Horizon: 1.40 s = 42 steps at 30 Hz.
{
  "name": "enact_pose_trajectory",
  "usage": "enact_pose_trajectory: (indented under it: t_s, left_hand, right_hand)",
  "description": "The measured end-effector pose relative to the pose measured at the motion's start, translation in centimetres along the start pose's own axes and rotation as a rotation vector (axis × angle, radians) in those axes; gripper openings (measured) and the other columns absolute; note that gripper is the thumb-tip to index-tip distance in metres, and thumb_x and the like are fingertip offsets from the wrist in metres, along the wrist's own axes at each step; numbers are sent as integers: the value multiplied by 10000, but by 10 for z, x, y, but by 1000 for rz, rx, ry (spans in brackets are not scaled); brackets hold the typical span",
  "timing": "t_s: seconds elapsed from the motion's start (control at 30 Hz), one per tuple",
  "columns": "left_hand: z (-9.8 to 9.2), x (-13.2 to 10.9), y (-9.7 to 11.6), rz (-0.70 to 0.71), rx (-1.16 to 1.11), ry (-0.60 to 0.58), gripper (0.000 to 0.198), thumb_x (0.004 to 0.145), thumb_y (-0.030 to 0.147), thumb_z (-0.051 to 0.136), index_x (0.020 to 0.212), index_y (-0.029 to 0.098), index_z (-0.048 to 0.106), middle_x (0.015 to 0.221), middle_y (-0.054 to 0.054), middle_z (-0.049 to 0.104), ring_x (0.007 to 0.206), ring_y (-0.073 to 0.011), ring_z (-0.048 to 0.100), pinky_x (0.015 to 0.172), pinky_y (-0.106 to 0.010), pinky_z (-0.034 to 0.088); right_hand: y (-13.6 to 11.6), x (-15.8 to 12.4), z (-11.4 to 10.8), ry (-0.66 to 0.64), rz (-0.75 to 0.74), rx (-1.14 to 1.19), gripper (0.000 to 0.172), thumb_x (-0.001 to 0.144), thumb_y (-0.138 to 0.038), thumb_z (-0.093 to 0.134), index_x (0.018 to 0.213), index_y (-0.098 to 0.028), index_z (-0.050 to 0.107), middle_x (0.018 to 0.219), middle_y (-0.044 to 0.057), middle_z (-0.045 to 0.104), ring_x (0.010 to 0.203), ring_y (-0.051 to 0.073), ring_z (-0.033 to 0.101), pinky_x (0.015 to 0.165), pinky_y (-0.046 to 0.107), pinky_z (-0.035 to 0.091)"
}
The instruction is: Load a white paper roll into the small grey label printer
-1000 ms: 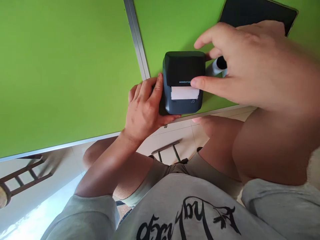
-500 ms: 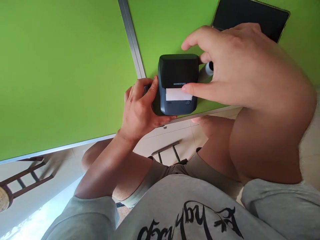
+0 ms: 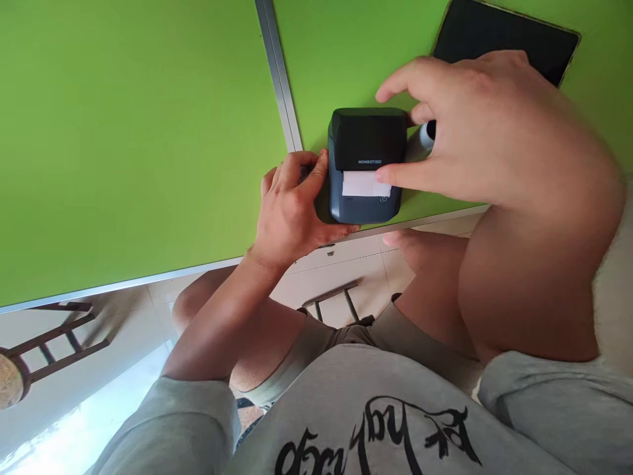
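A dark label printer (image 3: 368, 138) with a black lid stands on the green table near its front edge. A blank white label (image 3: 363, 184) sticks out of its front slot. My left hand (image 3: 293, 198) holds the printer, fingers against its left side and thumb along its front bottom edge. Over the printer's right side, my right hand (image 3: 475, 125) has its fingers spread, with the thumb tip at the label's right end and another fingertip by the lid's right edge. A small white roll-like object (image 3: 424, 136) lies right of the printer, partly hidden by my right hand.
A black tablet-like slab (image 3: 504, 36) lies at the back right of the green table (image 3: 138, 132). A grey metal strip (image 3: 279, 72) runs across the tabletop. A wooden stool (image 3: 49, 349) stands on the floor at lower left, and my legs are under the front edge.
The whole view has shifted slightly, so the printer and both hands appear a little further right. Both hands keep about the same hold and pose at the printer.
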State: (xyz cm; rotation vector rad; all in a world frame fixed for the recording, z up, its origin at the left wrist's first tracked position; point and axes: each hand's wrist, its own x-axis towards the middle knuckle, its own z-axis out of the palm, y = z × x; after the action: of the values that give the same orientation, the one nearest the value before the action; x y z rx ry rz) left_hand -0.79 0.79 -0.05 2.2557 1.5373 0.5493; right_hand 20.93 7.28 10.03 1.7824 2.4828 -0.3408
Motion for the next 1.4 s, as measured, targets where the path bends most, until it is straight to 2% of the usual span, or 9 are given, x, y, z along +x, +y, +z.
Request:
enact_pose_trajectory:
  t_s: [0.2,0.33,0.47,0.63,0.73,0.87,1.17,1.3,1.4]
  left_hand:
    - [-1,-3,1,11,7,2,1109,744,881,708,1606,229,459,1407,-185,594,1288,-408,589,1126,-534,418]
    - [-1,-3,0,19,20,-3,1139,739,917,674,1601,213,433,1445,-190,576,1328,-421,568,1153,-543,398]
    - [0,-2,3,-9,32,16,1108,747,940,630,1565,217,441,1453,-178,586,1330,-408,571,1173,-535,396]
    - [-1,-1,6,-17,54,28,1091,756,940,615,1553,214,448,1436,-183,619,1310,-403,590,1155,-531,405]
    - [0,-2,6,-17,64,24,1104,768,943,595,1569,201,429,1439,-201,615,1311,-416,586,1147,-543,396]
    - [1,-2,6,-19,84,16,1140,761,968,561,1586,196,410,1445,-213,613,1308,-432,578,1137,-555,395]
    - [2,-2,7,-16,78,7,1146,787,967,519,1592,159,415,1446,-220,611,1306,-432,574,1148,-549,396]
    - [3,-3,7,-12,80,7,1154,799,974,487,1593,140,413,1452,-223,608,1318,-426,569,1152,-548,391]
    - [4,-3,7,-8,84,9,1153,811,978,458,1587,125,420,1457,-230,605,1328,-422,569,1153,-532,389]
  right_hand:
    - [-1,-1,-6,-68,80,-2,813,699,-381,945,1427,-338,587,1132,36,757,1194,392,676,1165,761,425]
    - [2,-2,-9,-79,95,45,703,759,-364,893,1403,-332,614,1213,11,750,1253,392,665,1163,735,430]
    - [6,-8,-10,114,0,127,516,851,-387,803,1319,-207,682,1203,39,700,1243,323,665,1150,553,497]
    - [6,-11,-3,333,36,370,340,1027,-319,491,1283,-196,678,878,-4,673,858,160,724,1023,465,586]
    - [-1,-5,1,313,-81,425,279,997,-278,526,1183,-178,709,949,0,729,834,153,743,874,388,621]
    - [-13,1,4,289,-78,198,180,928,-184,646,1056,-172,773,964,6,794,999,253,773,1040,500,569]
    - [-22,10,10,-47,-10,-77,414,906,-181,631,1299,-296,694,1137,98,789,1012,390,763,794,505,605]
    - [-23,11,7,-46,-6,-83,302,971,-361,632,1258,-300,701,1129,102,788,1006,419,762,776,564,615]
    - [-20,9,4,-24,-11,-57,289,940,-288,663,1225,-324,699,1151,52,784,1075,379,751,840,551,622]
